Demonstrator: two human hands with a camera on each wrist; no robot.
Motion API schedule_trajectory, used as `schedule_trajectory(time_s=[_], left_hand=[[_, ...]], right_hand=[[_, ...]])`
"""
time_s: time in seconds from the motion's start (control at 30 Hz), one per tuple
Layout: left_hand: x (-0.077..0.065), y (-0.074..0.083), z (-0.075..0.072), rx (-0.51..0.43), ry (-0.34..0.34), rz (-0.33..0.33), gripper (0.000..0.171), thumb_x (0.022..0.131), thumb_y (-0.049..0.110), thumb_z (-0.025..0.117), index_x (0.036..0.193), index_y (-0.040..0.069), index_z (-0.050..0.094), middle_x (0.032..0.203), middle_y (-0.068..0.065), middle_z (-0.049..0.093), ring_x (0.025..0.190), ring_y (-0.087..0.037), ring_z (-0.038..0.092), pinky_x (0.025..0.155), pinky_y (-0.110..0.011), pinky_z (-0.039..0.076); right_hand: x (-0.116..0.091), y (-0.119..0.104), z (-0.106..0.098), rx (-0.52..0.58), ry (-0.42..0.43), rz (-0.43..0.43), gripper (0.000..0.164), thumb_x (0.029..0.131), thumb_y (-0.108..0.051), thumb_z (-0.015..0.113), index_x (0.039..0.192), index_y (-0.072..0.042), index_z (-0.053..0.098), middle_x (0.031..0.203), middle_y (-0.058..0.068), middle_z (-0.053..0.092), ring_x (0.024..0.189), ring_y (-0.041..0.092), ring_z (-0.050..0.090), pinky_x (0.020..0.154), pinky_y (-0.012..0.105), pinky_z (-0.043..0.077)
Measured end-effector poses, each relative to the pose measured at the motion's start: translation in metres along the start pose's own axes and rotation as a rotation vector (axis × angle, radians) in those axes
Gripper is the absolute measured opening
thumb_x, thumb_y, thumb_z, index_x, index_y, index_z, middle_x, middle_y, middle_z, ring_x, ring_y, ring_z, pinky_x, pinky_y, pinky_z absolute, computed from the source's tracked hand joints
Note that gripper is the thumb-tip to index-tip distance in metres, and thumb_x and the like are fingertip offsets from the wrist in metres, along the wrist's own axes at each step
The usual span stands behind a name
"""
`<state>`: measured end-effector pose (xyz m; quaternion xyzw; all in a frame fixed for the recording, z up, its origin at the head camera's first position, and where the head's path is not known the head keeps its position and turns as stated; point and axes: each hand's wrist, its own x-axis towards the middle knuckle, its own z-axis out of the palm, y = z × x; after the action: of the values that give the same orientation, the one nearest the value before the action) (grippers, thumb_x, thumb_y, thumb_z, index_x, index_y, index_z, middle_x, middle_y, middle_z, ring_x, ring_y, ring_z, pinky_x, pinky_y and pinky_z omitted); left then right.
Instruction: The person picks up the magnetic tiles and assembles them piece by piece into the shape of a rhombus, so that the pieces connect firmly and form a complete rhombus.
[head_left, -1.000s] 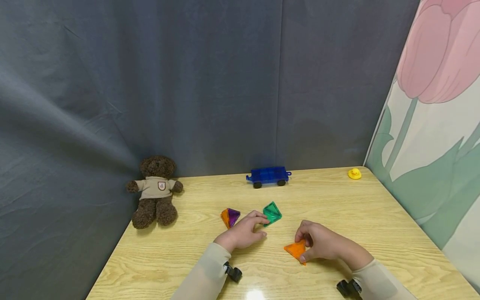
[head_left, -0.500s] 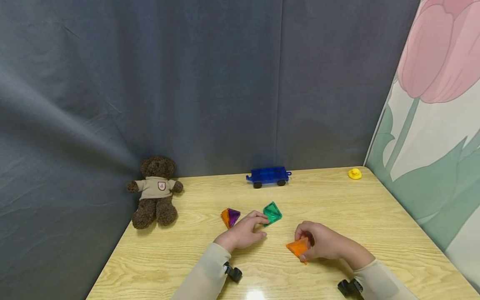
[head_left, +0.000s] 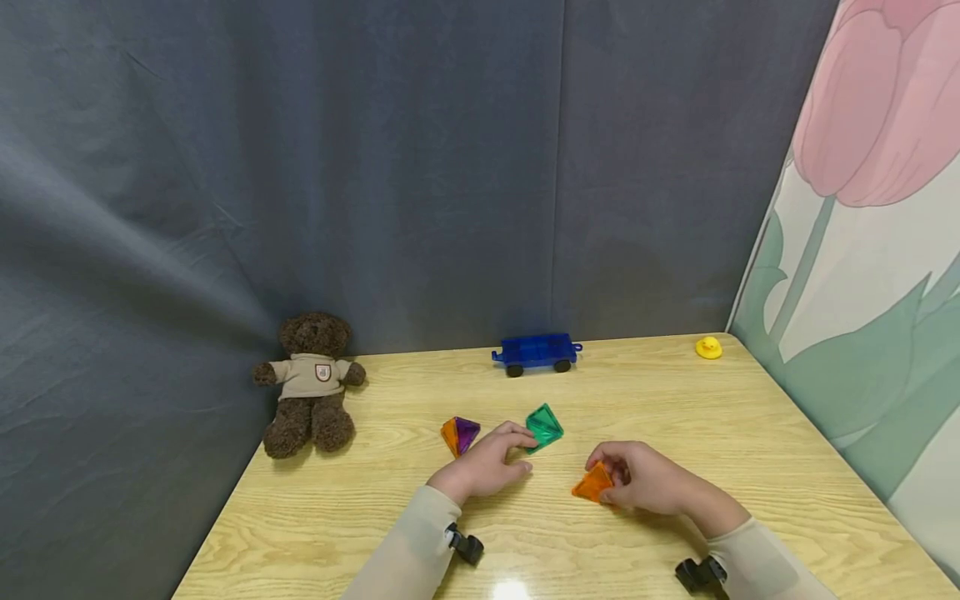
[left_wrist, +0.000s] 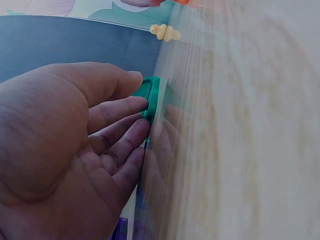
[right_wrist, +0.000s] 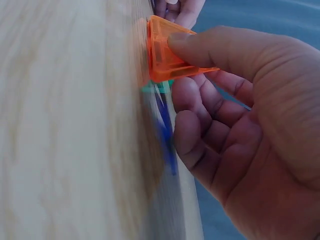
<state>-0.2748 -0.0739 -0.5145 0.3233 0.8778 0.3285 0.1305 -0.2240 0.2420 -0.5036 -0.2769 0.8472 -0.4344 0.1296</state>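
Observation:
My right hand (head_left: pixel 652 479) pinches a translucent orange triangular magnetic tile (head_left: pixel 592 483) between thumb and fingers, near the front middle of the table. In the right wrist view the thumb lies flat on the face of the orange tile (right_wrist: pixel 165 55), and the lower fingers curl loosely. To the left, my left hand (head_left: pixel 489 463) rests low over the table with relaxed fingers. Its fingertips touch the near left edge of a green piece (head_left: pixel 546 427) made of tiles, seen edge-on beyond the fingers in the left wrist view. An orange and purple tile piece (head_left: pixel 465 433) lies behind the left wrist.
A blue toy wagon (head_left: pixel 538 352) with black wheels stands at the back of the wooden table (head_left: pixel 315 525). At the far right corner sits a yellow rubber duck (head_left: pixel 708 347). A brown teddy bear (head_left: pixel 315 383) sits at the left edge, against a dark curtain (head_left: pixel 420 167).
My right fingers have turned the orange tile, and its lower corner has come up from the front. The thumb has moved up with it. My left hand and the green piece stay put.

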Motion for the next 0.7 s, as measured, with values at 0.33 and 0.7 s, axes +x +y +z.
schedule_trajectory(time_s=[0.33,0.7], left_hand=[[-0.001,-0.001,0.0,-0.003,0.002,0.004,0.039,0.108,0.027,0.063,0.145,0.015,0.063,0.151,0.009,0.048,0.145,-0.016,0.043,0.117,-0.043,0.04],[-0.001,-0.002,0.0,-0.006,0.01,-0.017,0.036,0.111,0.027,0.055,0.145,0.019,0.063,0.15,0.015,0.048,0.146,-0.014,0.042,0.118,-0.043,0.039]], right_hand=[[0.0,-0.002,-0.002,-0.007,0.046,-0.009,0.011,0.094,-0.012,0.08,0.101,-0.013,0.073,0.084,-0.001,0.062,0.071,0.011,0.055,0.06,0.027,0.049],[0.012,-0.004,-0.006,-0.102,0.113,-0.007,0.014,0.092,-0.01,0.082,0.101,-0.017,0.074,0.086,-0.005,0.066,0.077,0.011,0.059,0.064,0.027,0.053]])
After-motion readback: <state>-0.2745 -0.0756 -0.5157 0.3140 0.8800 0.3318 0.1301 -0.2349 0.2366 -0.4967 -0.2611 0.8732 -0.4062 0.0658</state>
